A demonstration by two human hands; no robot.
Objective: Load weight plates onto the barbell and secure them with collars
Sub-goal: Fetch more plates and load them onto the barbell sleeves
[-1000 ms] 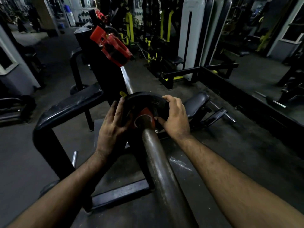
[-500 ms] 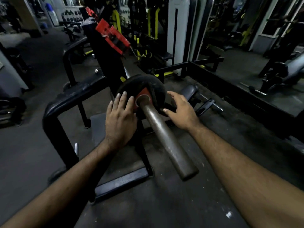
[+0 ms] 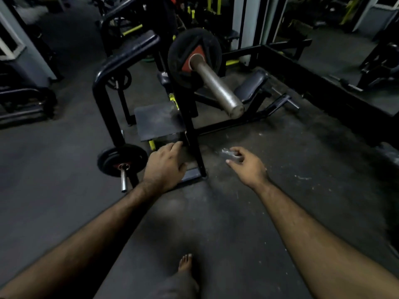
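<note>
A black weight plate (image 3: 183, 46) with a red centre sits on the steel barbell sleeve (image 3: 218, 87), pushed to its inner end; the rest of the sleeve is bare. My left hand (image 3: 165, 167) hangs low in front of the rack upright, fingers loosely apart, holding nothing. My right hand (image 3: 248, 165) is out to the right over the floor, fingers spread and empty. Both hands are well below and short of the sleeve. No collar is visible in this view.
Another black plate (image 3: 129, 157) rests on a low storage peg (image 3: 123, 180) at the rack's lower left. The black rack frame (image 3: 190, 126) and its padded arm (image 3: 129, 52) stand ahead. A bench pad (image 3: 250, 85) lies behind the sleeve. My bare foot (image 3: 185, 263) is on the dark floor.
Both hands have left the plate and dropped low, away from the sleeve. The view has pulled back, so the whole sleeve and the lower stored plate show.
</note>
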